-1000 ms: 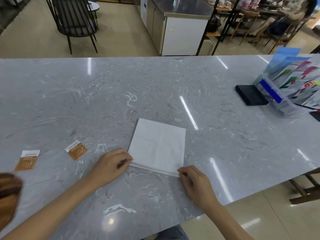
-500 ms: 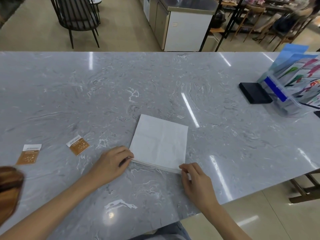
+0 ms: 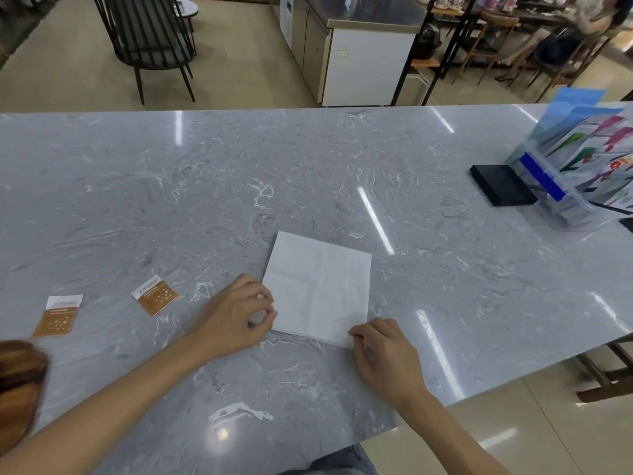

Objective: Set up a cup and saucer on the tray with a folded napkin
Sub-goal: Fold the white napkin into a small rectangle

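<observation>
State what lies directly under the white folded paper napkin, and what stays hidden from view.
The white folded paper napkin lies flat on the grey marble-patterned table. Its layered near edge shows between the left hand and right hand. Anything beneath it is covered.

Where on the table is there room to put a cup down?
The wide bare stretch of table beyond the napkin is free, and so is the patch right of it. The far right corner is crowded: a black box and leaflet holder.

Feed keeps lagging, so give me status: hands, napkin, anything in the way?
Left hand and right hand pinch the napkin's near corners. Napkin flat on counter. Two sachets off left, apart from it.
</observation>
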`<state>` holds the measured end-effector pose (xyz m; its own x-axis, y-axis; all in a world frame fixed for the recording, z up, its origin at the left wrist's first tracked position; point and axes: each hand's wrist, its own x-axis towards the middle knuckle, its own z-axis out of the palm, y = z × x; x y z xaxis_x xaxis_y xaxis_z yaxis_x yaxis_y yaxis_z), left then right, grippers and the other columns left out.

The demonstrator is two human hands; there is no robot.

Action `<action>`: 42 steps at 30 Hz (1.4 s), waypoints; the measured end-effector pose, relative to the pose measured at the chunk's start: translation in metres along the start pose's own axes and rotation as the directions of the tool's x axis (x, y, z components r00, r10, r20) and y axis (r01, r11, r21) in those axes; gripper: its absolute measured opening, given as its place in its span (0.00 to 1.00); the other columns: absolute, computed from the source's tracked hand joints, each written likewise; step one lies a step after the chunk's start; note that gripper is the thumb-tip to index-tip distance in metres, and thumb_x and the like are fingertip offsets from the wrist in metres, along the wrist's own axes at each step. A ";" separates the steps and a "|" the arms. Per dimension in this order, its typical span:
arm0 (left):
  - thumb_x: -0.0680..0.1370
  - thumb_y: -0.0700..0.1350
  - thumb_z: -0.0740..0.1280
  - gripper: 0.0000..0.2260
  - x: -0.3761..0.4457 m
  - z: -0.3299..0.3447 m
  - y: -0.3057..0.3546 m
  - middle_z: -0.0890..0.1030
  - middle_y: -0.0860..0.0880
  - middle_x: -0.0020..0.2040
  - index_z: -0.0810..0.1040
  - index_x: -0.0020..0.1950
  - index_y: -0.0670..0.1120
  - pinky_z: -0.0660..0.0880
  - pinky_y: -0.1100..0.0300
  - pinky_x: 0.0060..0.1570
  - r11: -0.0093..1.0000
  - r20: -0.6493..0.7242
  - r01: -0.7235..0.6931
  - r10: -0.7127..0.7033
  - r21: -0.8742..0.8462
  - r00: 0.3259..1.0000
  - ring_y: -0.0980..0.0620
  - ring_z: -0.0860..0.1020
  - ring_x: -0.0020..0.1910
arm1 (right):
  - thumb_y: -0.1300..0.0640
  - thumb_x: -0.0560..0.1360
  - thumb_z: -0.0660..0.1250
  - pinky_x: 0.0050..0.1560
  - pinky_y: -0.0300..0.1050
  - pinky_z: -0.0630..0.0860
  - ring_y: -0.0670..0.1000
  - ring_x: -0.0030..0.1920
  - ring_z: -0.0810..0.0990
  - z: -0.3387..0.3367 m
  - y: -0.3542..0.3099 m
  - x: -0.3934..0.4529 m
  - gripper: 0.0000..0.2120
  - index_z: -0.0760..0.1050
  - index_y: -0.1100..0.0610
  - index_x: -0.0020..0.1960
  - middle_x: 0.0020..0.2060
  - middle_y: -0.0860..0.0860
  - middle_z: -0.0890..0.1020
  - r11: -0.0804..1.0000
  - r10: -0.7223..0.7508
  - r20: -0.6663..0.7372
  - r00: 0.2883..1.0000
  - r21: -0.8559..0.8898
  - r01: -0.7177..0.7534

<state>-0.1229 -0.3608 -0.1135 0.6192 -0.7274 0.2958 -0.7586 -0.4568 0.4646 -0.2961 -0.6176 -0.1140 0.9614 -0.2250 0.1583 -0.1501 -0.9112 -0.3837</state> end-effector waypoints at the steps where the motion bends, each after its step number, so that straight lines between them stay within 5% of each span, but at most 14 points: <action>1: 0.77 0.48 0.68 0.08 0.014 0.004 0.002 0.83 0.52 0.47 0.85 0.43 0.47 0.78 0.57 0.48 1.000 -0.036 -0.031 0.031 0.003 0.999 0.50 0.77 0.52 | 0.60 0.75 0.73 0.33 0.43 0.79 0.51 0.49 0.80 0.001 -0.002 0.012 0.06 0.84 0.53 0.51 0.44 0.46 0.84 1.000 -0.006 -0.038 0.999 0.010 0.007; 4: 0.79 0.45 0.68 0.08 0.066 0.021 0.008 0.83 0.46 0.57 0.84 0.54 0.44 0.76 0.51 0.60 0.998 -0.057 -0.039 0.042 0.047 0.997 0.43 0.77 0.63 | 0.59 0.77 0.69 0.46 0.48 0.81 0.55 0.55 0.81 0.005 -0.011 0.062 0.10 0.83 0.55 0.57 0.52 0.51 0.85 0.999 -0.020 -0.126 0.992 0.032 0.024; 6: 0.83 0.47 0.64 0.16 0.098 0.036 0.009 0.77 0.45 0.70 0.79 0.67 0.43 0.67 0.49 0.72 0.997 0.045 0.053 -0.056 0.064 0.997 0.43 0.68 0.75 | 0.58 0.80 0.65 0.61 0.53 0.78 0.58 0.64 0.79 0.015 -0.017 0.099 0.16 0.78 0.59 0.66 0.63 0.56 0.83 1.000 -0.008 -0.098 0.995 0.021 0.010; 10: 0.86 0.52 0.51 0.24 0.138 0.062 -0.001 0.58 0.47 0.82 0.58 0.81 0.45 0.51 0.50 0.80 0.961 0.247 0.146 -0.204 0.234 0.947 0.47 0.50 0.82 | 0.51 0.86 0.51 0.81 0.51 0.50 0.57 0.82 0.54 0.044 -0.018 0.149 0.27 0.55 0.62 0.81 0.81 0.58 0.59 0.996 0.066 0.133 0.989 -0.076 -0.057; 14: 0.85 0.57 0.46 0.28 0.127 0.075 -0.019 0.51 0.51 0.84 0.48 0.83 0.48 0.45 0.49 0.80 0.924 0.279 0.150 -0.257 0.353 0.925 0.49 0.48 0.83 | 0.43 0.85 0.44 0.82 0.53 0.46 0.52 0.83 0.46 0.062 -0.006 0.147 0.31 0.46 0.56 0.83 0.83 0.52 0.50 0.984 0.154 0.185 0.971 -0.116 -0.134; 19: 0.83 0.61 0.45 0.32 0.122 0.077 -0.028 0.49 0.51 0.84 0.46 0.83 0.47 0.46 0.47 0.80 0.911 0.227 0.197 -0.291 0.361 0.929 0.50 0.47 0.83 | 0.36 0.82 0.41 0.82 0.54 0.43 0.51 0.83 0.44 0.061 0.014 0.135 0.35 0.43 0.52 0.83 0.83 0.48 0.48 0.969 0.211 0.149 0.966 -0.159 -0.187; 33: 0.85 0.58 0.42 0.28 0.115 0.061 -0.039 0.41 0.54 0.83 0.39 0.82 0.49 0.41 0.47 0.80 0.904 0.250 0.252 -0.347 0.347 0.904 0.52 0.40 0.82 | 0.42 0.85 0.43 0.81 0.55 0.43 0.50 0.82 0.44 0.041 0.047 0.119 0.30 0.44 0.51 0.84 0.83 0.47 0.47 0.954 0.271 0.125 0.954 -0.167 -0.249; 37: 0.85 0.58 0.45 0.29 0.117 0.060 -0.039 0.45 0.52 0.84 0.44 0.83 0.48 0.43 0.45 0.80 0.902 0.257 0.242 -0.344 0.356 0.903 0.49 0.43 0.83 | 0.47 0.85 0.49 0.81 0.55 0.46 0.52 0.82 0.49 0.036 0.047 0.116 0.29 0.50 0.54 0.83 0.83 0.50 0.54 0.966 0.255 0.081 0.964 -0.073 -0.249; 42: 0.82 0.58 0.57 0.27 0.128 0.043 -0.046 0.65 0.48 0.79 0.65 0.77 0.47 0.51 0.44 0.78 0.908 0.246 0.131 -0.243 0.397 0.938 0.45 0.57 0.80 | 0.52 0.80 0.66 0.72 0.58 0.66 0.63 0.71 0.67 0.017 0.026 0.092 0.29 0.64 0.62 0.77 0.70 0.62 0.71 0.922 0.371 -0.016 0.928 0.126 -0.367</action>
<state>-0.0171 -0.4549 -0.1329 0.7151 -0.6978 -0.0407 -0.6888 -0.7134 0.1288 -0.2072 -0.6563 -0.1251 0.8332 -0.5527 0.0188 -0.4617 -0.7139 -0.5264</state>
